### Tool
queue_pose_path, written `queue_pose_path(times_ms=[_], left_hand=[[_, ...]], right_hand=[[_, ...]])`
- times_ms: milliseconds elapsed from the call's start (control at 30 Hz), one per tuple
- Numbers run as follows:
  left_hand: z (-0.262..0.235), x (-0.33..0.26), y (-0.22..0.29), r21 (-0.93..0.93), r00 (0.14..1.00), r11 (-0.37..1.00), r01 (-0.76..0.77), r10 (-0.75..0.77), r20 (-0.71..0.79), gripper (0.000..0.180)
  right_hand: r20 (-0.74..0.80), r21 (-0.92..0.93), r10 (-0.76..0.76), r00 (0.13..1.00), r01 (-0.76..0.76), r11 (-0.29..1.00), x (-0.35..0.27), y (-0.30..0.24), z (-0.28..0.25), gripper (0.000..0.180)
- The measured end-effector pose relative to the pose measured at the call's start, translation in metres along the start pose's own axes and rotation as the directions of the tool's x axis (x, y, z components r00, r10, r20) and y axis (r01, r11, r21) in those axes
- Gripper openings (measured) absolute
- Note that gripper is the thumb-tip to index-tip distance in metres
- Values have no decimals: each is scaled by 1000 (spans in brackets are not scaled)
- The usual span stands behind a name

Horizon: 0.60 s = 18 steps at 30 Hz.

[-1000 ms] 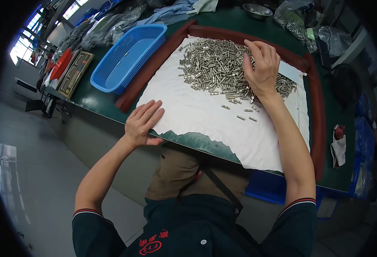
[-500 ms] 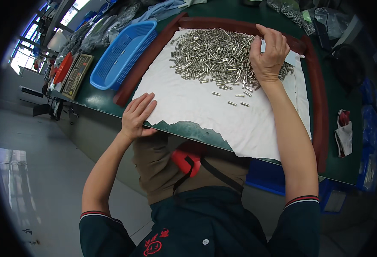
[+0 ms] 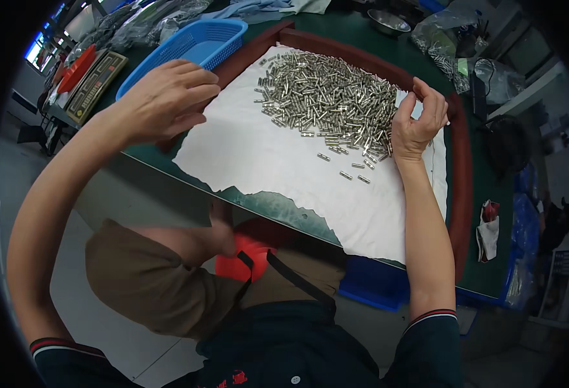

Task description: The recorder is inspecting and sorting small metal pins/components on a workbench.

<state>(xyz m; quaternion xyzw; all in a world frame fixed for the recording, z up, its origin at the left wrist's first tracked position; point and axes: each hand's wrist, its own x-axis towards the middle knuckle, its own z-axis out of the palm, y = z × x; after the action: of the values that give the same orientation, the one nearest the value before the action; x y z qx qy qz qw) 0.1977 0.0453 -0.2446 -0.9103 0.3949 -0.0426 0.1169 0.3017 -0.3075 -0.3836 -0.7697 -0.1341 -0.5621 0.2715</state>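
A heap of small silvery metal pins (image 3: 336, 97) lies on a white cloth (image 3: 265, 158) spread over the green table. My right hand (image 3: 421, 126) is at the heap's right edge, its fingers curled around a pale flat card (image 3: 417, 111) that the hand mostly hides. Several loose pins have strayed from the heap toward me. My left hand (image 3: 168, 100) is raised over the left strip of the dark red frame, near the blue basket, with its fingers stretched out and nothing visible in them.
A dark red frame (image 3: 355, 57) borders the cloth. The blue basket (image 3: 213, 50) stands left, beside a scale (image 3: 97, 87) and a red tray (image 3: 77, 70). A metal bowl (image 3: 389, 22) and bagged parts (image 3: 441, 48) are behind; a white-and-red cloth item (image 3: 488, 236) lies right.
My left hand has lifted off the cloth's near left edge and moved up and left toward the basket. My right hand remains by the heap's right side. The view has shifted slightly.
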Motion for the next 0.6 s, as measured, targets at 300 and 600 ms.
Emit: queue_pose_path(times_ms=[300,600], left_hand=[[80,75,12,-314,929,937,-152,28,-369,17],[107,149,32,-419,708,807,-417,-1,-706,17]], right_hand=[[119,-34,-148,982,153,988,5,-17,-14,27],[144,-217,-158,977,187,958,24,4,-31,17]])
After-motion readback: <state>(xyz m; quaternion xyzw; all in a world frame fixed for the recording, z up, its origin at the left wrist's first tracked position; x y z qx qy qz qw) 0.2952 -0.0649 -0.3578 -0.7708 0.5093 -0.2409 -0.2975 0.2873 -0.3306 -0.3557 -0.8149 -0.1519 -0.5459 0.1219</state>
